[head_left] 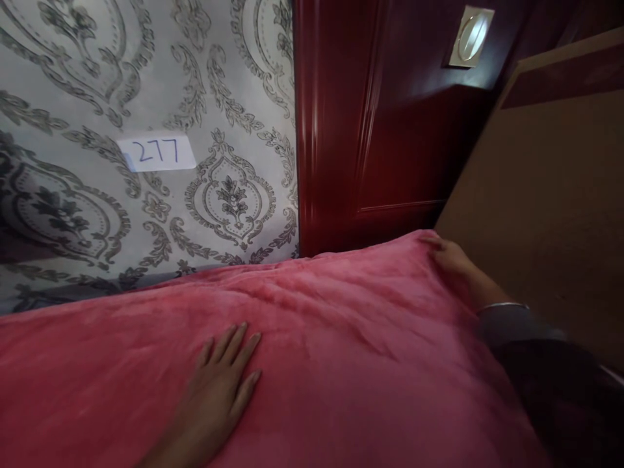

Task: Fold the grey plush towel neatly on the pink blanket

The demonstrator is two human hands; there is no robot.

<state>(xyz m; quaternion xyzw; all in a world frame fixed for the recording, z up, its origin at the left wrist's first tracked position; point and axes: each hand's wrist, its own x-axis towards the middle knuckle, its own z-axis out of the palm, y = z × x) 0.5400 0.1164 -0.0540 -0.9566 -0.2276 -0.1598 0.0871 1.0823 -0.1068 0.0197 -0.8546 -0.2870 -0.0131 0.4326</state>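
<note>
A pink plush bed cover (331, 351) spreads over the bed, with creases running across its right half. My left hand (214, 390) lies flat on it near the bottom middle, fingers spread and holding nothing. At the far right corner, my right hand (451, 257) has its fingers closed on the cover's edge. Some of its fingertips are hidden by the cloth. A thin bangle (502, 305) circles my right wrist, just beyond a grey cuff.
Behind the bed stands a wall with grey patterned wallpaper (234, 195), and a paper label (158, 153) reading 277 is stuck on it. Dark red wooden panelling (336, 130) adjoins it, bearing a switch plate (470, 38). A large brown cardboard-like panel (550, 195) leans at the right.
</note>
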